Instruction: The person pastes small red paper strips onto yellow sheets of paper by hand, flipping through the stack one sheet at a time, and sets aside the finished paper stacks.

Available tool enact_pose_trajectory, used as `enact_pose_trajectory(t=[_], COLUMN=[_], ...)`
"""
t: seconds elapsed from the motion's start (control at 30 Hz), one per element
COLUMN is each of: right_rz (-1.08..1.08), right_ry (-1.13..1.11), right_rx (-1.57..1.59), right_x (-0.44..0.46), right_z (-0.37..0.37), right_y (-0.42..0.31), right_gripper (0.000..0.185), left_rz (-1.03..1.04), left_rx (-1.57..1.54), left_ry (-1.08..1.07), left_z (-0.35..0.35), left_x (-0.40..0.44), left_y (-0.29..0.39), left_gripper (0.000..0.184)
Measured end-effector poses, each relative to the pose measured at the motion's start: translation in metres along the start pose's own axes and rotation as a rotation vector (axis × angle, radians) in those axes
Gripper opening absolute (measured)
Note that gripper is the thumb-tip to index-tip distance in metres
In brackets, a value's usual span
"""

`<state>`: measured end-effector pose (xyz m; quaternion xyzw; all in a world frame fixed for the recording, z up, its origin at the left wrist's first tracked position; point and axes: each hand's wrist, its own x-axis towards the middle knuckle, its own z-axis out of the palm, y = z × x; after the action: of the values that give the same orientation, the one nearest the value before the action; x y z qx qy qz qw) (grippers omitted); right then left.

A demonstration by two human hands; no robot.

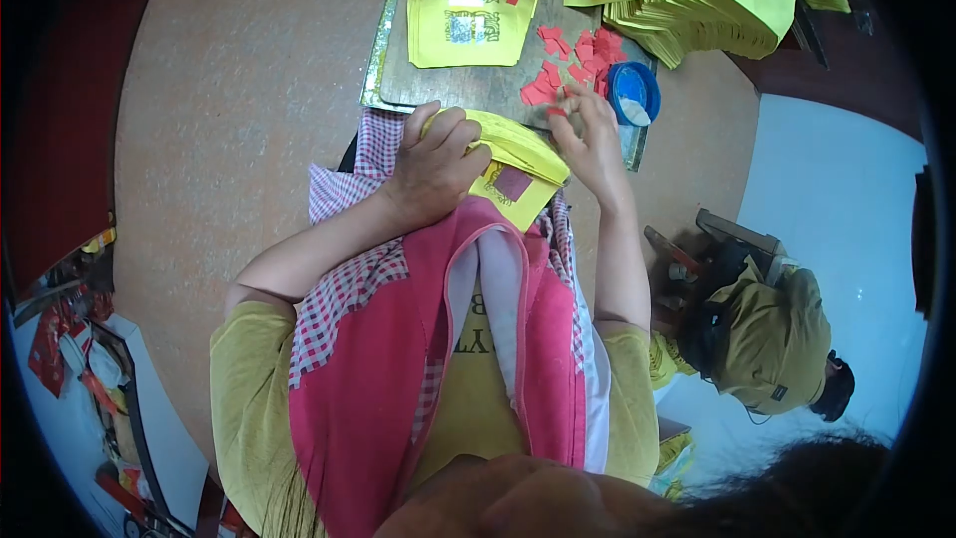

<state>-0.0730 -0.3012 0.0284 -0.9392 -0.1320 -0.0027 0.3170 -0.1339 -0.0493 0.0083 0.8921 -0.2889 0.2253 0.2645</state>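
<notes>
My left hand (438, 159) is closed around a stack of yellow printed papers (513, 151) above my lap, its fingers curled over the near side. A printed sheet with a dark square hangs below the folded edge. My right hand (593, 144) is just right of the stack, thumb and fingers drawn together at a small red paper piece (556, 112). Loose red paper pieces (588, 55) lie scattered on the board just beyond that hand. Beside them stands a round blue tub (634, 93) with something white in it.
Yellow printed sheets (468, 40) lie on the small table (448, 85), and a thick yellow paper pile (707, 0) stands at its far right. A person in an olive jacket (767, 339) is at the right. Assorted items (100, 369) fill the left edge.
</notes>
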Motion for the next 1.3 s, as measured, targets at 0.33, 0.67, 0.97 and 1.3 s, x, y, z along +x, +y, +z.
enact_pose_trajectory(t=[0.33,0.67,0.97,1.3], right_rz=[-0.228,-0.086,-0.196,-0.094], right_ry=[-0.256,-0.140,-0.268,-0.168], right_rx=[-0.086,0.031,-0.073,0.029], right_x=[0.007,-0.007,0.000,-0.003], right_z=[0.010,-0.018,-0.003,-0.009], right_y=[-0.073,-0.057,-0.073,-0.050], right_gripper=[0.017,0.028,0.012,0.034], left_rz=[-0.018,-0.040,-0.034,-0.006], left_rx=[0.011,-0.004,0.038,0.002], left_ry=[-0.035,0.044,0.004,-0.036], left_z=[-0.003,-0.004,-0.008,-0.010], left_x=[0.002,0.005,0.004,0.000], left_y=[0.004,0.001,0.003,0.000], left_gripper=[0.009,0.011,0.011,0.013])
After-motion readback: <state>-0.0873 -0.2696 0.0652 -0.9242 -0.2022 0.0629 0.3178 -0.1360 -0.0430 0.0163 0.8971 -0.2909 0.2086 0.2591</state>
